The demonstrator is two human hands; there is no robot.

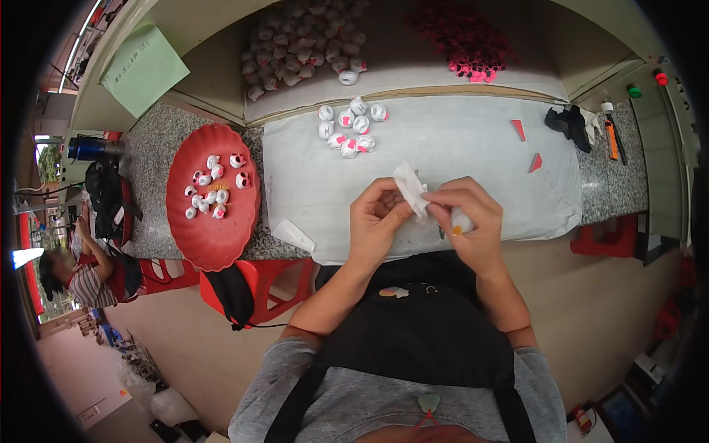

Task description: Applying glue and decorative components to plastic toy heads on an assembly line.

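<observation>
Both my hands meet over the near edge of the white-covered work surface. My left hand (pixel 375 221) grips a white, soft-looking folded piece (pixel 408 184), perhaps cloth or tissue, between thumb and fingers. The fingertips of my right hand (pixel 476 218) pinch the same piece from its right side. Tucked in the right palm is a small white rounded object (pixel 461 221) with a yellow spot; its kind is hidden by the fingers. Beyond my hands lies a group of small white round pieces with pink parts (pixel 347 118).
A red scalloped tray (pixel 214 247) at left holds several similar pieces. More white pieces (pixel 303 44) and pink-and-black parts (pixel 473 55) are heaped on the back shelf. Pink triangular scraps (pixel 518 130), black cloth (pixel 567 127) and an orange cutter (pixel 611 140) lie at right. Another person (pixel 92 277) sits far left.
</observation>
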